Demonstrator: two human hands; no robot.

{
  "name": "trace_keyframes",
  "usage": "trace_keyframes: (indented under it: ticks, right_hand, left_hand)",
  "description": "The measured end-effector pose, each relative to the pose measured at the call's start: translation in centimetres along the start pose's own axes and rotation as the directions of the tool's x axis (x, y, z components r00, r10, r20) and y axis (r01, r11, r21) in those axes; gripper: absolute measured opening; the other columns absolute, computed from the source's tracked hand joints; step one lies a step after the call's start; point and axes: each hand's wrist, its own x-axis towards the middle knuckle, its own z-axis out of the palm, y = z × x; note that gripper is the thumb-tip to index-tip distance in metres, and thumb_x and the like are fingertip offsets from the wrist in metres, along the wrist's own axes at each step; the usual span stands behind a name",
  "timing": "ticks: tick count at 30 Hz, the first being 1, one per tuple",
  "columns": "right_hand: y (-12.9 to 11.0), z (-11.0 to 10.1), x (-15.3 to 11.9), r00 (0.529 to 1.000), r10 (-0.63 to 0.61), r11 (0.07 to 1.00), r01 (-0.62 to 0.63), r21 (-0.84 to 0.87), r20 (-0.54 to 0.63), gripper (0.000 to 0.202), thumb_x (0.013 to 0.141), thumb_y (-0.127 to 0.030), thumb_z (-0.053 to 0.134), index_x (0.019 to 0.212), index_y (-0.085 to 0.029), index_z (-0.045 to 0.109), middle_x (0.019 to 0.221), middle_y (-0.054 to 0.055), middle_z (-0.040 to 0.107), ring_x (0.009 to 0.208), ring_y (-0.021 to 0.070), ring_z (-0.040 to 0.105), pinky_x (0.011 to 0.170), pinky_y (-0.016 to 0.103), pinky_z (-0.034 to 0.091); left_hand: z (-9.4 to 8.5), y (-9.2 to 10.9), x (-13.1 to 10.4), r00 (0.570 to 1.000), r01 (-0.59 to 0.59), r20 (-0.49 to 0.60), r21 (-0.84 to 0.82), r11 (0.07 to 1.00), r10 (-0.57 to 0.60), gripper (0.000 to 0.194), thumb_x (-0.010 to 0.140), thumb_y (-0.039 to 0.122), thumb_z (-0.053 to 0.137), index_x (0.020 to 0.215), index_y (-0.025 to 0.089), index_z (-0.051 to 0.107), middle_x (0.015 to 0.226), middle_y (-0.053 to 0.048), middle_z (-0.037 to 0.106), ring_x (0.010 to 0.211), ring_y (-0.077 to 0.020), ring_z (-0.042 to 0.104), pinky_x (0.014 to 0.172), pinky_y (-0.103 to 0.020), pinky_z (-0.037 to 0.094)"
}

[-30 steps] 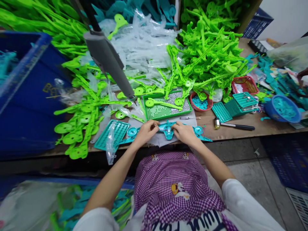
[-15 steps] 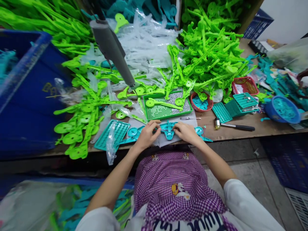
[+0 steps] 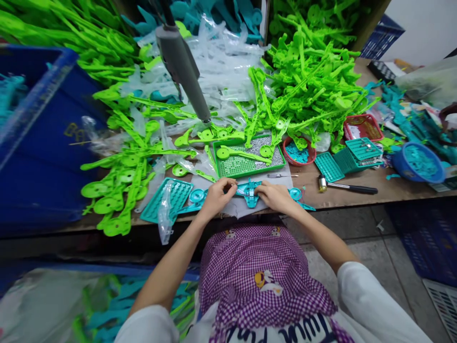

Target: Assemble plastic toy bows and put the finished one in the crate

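A turquoise plastic part [image 3: 252, 194] with long side arms and round discs lies across a pale sheet [image 3: 237, 208] at the table's front edge. Over its left arm, my left hand [image 3: 218, 196] is closed in a pinch; whatever sits between thumb and forefinger is too small to make out. My right hand [image 3: 275, 196] has its fingers bent and closed on the part, just right of its raised middle. Thin wires seem to run along the part, though they are hard to see. Just beyond lies a small screwdriver [image 3: 282, 176].
A grey power screwdriver [image 3: 185, 71] hangs over the table. Behind the hands sits a green tray [image 3: 228, 172] of small metal pieces, beside a red basket [image 3: 303, 163]. A hammer [image 3: 348, 187] lies right. Lime green parts [image 3: 310, 81] are heaped behind; a blue bin [image 3: 46, 143] stands left.
The hanging power screwdriver has swung a little to the right. My left hand has shifted slightly, its pinch turned. My right hand stays nearly in place, and the turquoise part has barely moved.
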Motion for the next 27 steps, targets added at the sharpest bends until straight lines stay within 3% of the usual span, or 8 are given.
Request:
trace_keyframes:
  ticks: [4,13,18,21,27]
  right_hand:
    - [0.07,-0.06,-0.05,0.998,0.062,0.997,-0.061,0.050,-0.023,0.030,0.099,-0.029,0.043,0.117,-0.026,0.067,0.117,0.004,0.069,0.098,0.0214,0.066,0.077,0.030,0.042]
    - [0.21,-0.24,0.19,0.999,-0.040,0.998,0.041,-0.048,0.035,0.034,0.098,-0.024,0.041,0.116,-0.028,0.070,0.118,0.005,0.067,0.088,0.0204,0.065,0.071,0.030,0.042]
    - [0.82,-0.30,0.46,0.998,-0.069,0.997,0.069,0.039,-0.016,0.030,0.097,-0.026,0.046,0.115,-0.025,0.070,0.114,0.005,0.068,0.096,0.0197,0.064,0.078,0.029,0.042]
    - [0.83,-0.22,0.23,0.996,-0.091,0.996,0.091,0.008,0.004,0.032,0.099,-0.026,0.043,0.116,-0.028,0.070,0.116,0.004,0.067,0.090,0.0187,0.064,0.075,0.029,0.042]
    - [0.84,0.33,0.06,0.998,-0.062,0.998,0.062,0.002,-0.020,0.035,0.101,-0.028,0.039,0.120,-0.026,0.068,0.119,0.005,0.066,0.097,0.0193,0.064,0.075,0.028,0.042]
  left_hand:
    - [0.22,-0.34,0.27,0.998,0.056,-0.029,-0.030,0.998,-0.057,0.021,0.081,0.041,0.054,0.076,0.022,0.056,0.098,-0.008,0.073,0.085,-0.0199,0.066,0.077,-0.034,0.053]
    - [0.10,0.23,0.12,0.999,0.039,0.016,0.003,0.999,-0.039,0.020,0.079,0.041,0.056,0.076,0.021,0.059,0.091,-0.007,0.073,0.081,-0.0202,0.066,0.074,-0.033,0.053]
    - [-0.01,0.15,0.31,0.996,0.093,0.013,-0.023,0.995,-0.093,0.021,0.080,0.042,0.055,0.080,0.021,0.060,0.093,-0.007,0.074,0.083,-0.0200,0.066,0.074,-0.032,0.053]
    - [0.04,-0.08,0.37,0.995,0.095,0.001,-0.028,0.995,-0.095,0.017,0.079,0.038,0.054,0.077,0.021,0.058,0.094,-0.007,0.073,0.086,-0.0202,0.066,0.077,-0.033,0.053]
    - [-0.10,-0.18,0.13,0.997,0.066,0.038,-0.037,0.997,-0.065,0.015,0.076,0.037,0.056,0.071,0.022,0.054,0.091,-0.006,0.073,0.089,-0.0214,0.067,0.079,-0.035,0.052]
